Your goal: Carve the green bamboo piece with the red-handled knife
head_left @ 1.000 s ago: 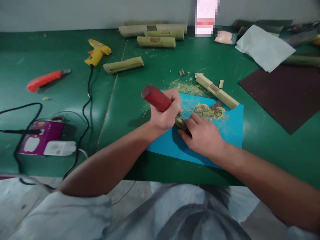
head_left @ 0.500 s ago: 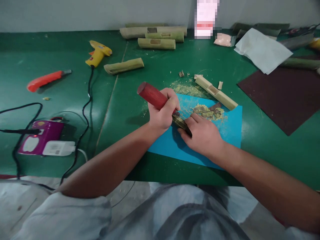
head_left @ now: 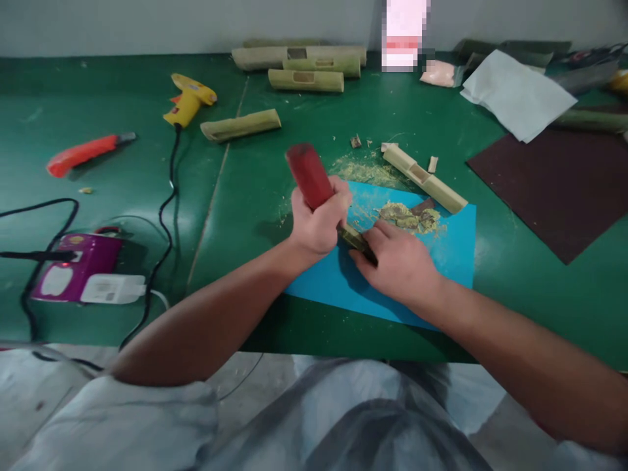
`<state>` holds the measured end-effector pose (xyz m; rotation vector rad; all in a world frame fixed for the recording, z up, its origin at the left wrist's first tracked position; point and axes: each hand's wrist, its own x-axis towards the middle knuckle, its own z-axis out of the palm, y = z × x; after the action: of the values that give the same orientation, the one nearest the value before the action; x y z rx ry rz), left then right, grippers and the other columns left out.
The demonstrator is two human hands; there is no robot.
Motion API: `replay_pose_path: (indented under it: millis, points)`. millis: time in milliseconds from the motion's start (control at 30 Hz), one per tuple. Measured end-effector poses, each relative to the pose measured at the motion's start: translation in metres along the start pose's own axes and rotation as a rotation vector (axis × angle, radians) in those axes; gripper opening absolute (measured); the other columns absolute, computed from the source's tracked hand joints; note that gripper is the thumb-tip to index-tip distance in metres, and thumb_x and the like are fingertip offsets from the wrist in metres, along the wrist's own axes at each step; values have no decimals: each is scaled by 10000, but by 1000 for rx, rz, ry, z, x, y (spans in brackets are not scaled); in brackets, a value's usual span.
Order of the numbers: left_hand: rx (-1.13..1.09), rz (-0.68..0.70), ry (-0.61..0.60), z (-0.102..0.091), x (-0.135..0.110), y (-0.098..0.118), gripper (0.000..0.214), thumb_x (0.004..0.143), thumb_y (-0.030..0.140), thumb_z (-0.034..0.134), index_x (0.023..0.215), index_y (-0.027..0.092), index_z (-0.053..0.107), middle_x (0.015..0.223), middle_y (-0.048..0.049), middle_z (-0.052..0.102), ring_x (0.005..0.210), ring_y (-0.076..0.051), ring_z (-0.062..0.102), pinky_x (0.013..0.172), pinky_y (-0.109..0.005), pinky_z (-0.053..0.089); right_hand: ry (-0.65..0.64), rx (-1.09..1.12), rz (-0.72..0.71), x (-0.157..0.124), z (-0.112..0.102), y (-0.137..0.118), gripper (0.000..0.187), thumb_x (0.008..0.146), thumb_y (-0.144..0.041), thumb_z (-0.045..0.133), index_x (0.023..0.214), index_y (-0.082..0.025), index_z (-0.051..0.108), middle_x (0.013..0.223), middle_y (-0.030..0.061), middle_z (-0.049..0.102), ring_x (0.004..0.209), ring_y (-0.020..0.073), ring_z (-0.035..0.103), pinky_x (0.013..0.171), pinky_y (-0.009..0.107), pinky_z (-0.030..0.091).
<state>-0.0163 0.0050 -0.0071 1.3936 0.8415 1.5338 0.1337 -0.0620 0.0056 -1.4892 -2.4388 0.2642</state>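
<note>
My left hand (head_left: 318, 219) is closed round a thick red handle (head_left: 310, 175); the tool's working end is hidden behind my fingers. The handle stands tilted, its upper end leaning left. Just to the right, my right hand (head_left: 397, 258) grips a short bamboo piece (head_left: 357, 241), whose left end reaches my left hand. Under both hands lies a blue sheet (head_left: 343, 288). A heap of yellow-green shavings (head_left: 409, 219) sits on it beyond my right hand. A notched bamboo tube (head_left: 424, 178) rests across the sheet's far edge.
Further bamboo tubes (head_left: 307, 81) lie along the wall. On the left are a yellow glue gun (head_left: 189, 101), an orange-handled cutter (head_left: 83, 156) and a purple power box (head_left: 81, 265) with cords. A dark brown sheet (head_left: 554, 196) and white paper (head_left: 520, 95) lie on the right.
The red handle has swung more upright, its top moving right and away from me. My right hand and the bamboo piece have stayed almost in place.
</note>
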Motion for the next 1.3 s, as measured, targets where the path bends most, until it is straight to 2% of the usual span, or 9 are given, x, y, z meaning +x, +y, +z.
replay_pose_path:
  millis: [100,167,300,433,633,800,967,1067,1300]
  points:
    - [-65,3,87,1,2,3,360,791,195,635,484,222,449,450,27,384,424,-101,344,470,-322,211,15,3,9,0,-1,1,225,977,-353,571,928,-167,688,917,90,692,833,228,622,658,339,358]
    - [-101,8,123,3,6,5,351,827,211,605,505,220,466,474,17,410,451,-111,376,494,-328,253,22,-8,11,1,-1,2,218,967,-365,586,924,-176,686,905,83,691,831,227,622,652,337,350]
    - [-107,-84,106,2,15,8,424,912,412,598,544,222,508,514,-10,457,514,-135,444,553,-333,349,44,-23,27,0,-2,4,240,955,-394,598,905,-178,691,885,80,688,839,233,633,659,339,366]
    - [-115,-212,90,-2,18,11,533,899,596,621,540,231,474,516,-16,447,512,-144,438,545,-329,356,70,19,27,-1,-4,6,266,960,-401,594,942,-168,719,918,97,697,887,258,650,716,353,429]
    - [-220,-213,89,2,14,21,602,953,670,515,542,231,540,529,-27,459,509,-148,417,532,-334,328,205,231,-9,-2,-11,8,247,975,-385,585,965,-191,739,993,109,714,991,270,665,857,405,512]
    - [-196,-208,99,8,5,34,614,921,725,538,565,226,539,560,-28,482,537,-147,465,572,-338,379,337,487,-71,-4,-15,8,164,965,-346,635,928,-218,730,911,61,723,898,209,685,826,377,547]
    - [-334,-291,140,14,-3,46,594,935,664,576,578,190,578,572,-19,479,537,-126,509,530,-308,379,359,756,-93,-7,-15,3,29,907,-247,735,894,-221,733,895,26,752,842,159,703,775,319,559]
    - [-396,-338,143,17,-6,51,558,928,607,625,584,170,591,567,-18,499,546,-116,530,530,-280,395,337,898,-79,-9,-16,0,24,897,-233,753,884,-234,733,876,2,762,812,141,701,740,302,553]
    - [-393,-363,152,19,-7,57,494,912,529,642,583,165,584,554,-19,506,519,-111,523,513,-260,382,307,964,-15,-11,-22,-3,69,911,-238,724,849,-269,720,855,-16,761,753,142,673,657,309,528]
